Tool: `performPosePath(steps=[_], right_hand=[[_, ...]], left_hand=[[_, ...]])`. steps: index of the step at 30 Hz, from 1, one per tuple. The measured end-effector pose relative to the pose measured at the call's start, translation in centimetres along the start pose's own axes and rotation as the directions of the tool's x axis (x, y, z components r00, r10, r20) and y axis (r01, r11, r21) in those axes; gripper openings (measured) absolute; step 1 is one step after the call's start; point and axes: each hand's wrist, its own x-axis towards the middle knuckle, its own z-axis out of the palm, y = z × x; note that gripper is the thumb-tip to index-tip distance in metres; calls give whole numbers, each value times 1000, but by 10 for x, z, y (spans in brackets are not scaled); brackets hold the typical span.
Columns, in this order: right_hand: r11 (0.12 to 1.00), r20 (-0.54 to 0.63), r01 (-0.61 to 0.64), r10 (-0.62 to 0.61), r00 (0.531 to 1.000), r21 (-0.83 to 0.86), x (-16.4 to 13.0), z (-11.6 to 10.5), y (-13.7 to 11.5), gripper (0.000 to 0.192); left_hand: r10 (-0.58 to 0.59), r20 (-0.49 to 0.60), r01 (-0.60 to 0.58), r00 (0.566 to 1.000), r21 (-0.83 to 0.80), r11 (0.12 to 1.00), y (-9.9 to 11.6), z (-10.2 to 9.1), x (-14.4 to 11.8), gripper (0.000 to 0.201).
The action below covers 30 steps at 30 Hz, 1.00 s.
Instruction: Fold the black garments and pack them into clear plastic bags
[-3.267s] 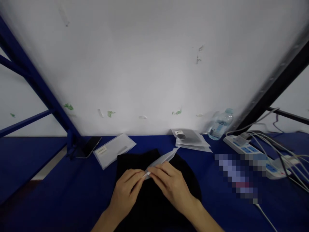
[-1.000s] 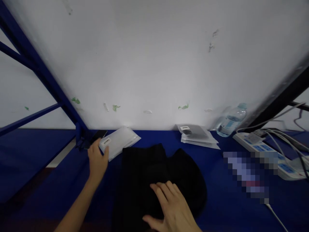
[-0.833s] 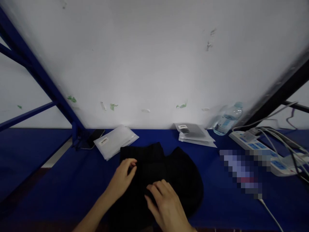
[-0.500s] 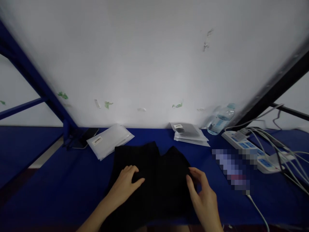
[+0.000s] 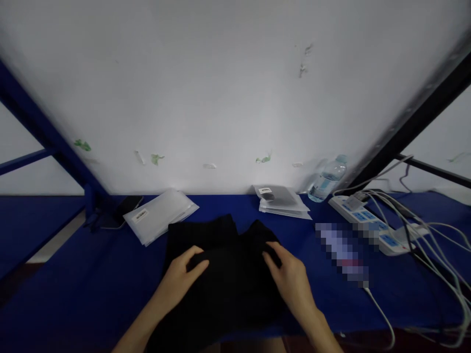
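Black cloth (image 5: pixel 228 284), tabletop (image 5: pixel 73 299) near edge: likely soft, light.
Grip sides; your left hand (image 5: pixel 179 272) part-spread, can't tell right hand's (image 5: pixel 292 277) hold.

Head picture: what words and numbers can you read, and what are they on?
None can be read.
Left bag label: too small.
Right bag label: too small.
Bottle label: too small and blurred.
Pixelated thing: blocked out.
Black cloth: no writing shows.
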Motion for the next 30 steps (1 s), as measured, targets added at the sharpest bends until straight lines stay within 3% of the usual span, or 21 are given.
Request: performPosePath(steps=[3,5,7,9,13,17,21,26,30], right_hand=[[942,9,-192,197,980,276,14,-14,8,30],[891,71,-265,257,964,369,19,-16,21,34],[884,110,-314,294,949,347,19,-12,36,34],[910,57,-329,325,944,254,16,-6,48,34],[972,-86,-190,203,975,136,18,3,47,41],[999,-8,14,-14,1000,37,33,8,34,40],[988,-12,33,-31,999,149,36,-1,34,30],[957,34,32,-44,998,290,3,-35,45,23],[973,152,75,-110,982,217,-37,-46,60,19]], left_hand=[[-27,-143,18,989,-70,997,-3,-31,2,26],[-48,-169,33,984,-89,995,-11,-50,5,29],[-78,-174,67,982,-70,995,-23,-60,7,31],[-102,-214,99,971,-25,995,-35,-64,8,34],[-69,-268,80,961,31,996,-51,-59,7,36],[3,-323,32,946,102,994,-51,-58,10,27],[86,-385,-58,919,84,995,-44,-66,-1,22],[270,-240,-221,932,213,952,-41,-73,-54,12],[459,50,-431,887,445,785,-53,-58,-98,22]])
